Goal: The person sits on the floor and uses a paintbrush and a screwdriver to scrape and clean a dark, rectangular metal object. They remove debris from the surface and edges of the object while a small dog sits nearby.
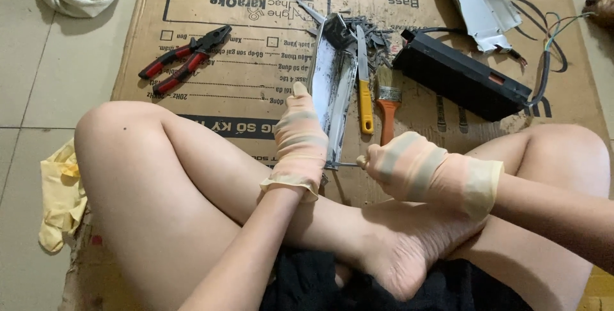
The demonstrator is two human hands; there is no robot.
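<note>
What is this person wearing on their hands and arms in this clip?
Both hands wear thin, semi-transparent rubber gloves of a pale peach-tan colour. The left hand glove ends at the wrist in a loose, wavy cuff with faint lighter bands across its back. The right hand glove shows similar lighter bands and a wider, yellowish cuff. Above the cuffs both forearms are bare, with no sleeves, watch or jewellery visible.

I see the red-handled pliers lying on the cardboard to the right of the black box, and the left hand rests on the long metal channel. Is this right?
Not quite. In the head view the red-handled pliers lie on the cardboard to the left of the black box, not the right, beyond the metal channel. The rest holds: the left hand rests on that channel.
</note>
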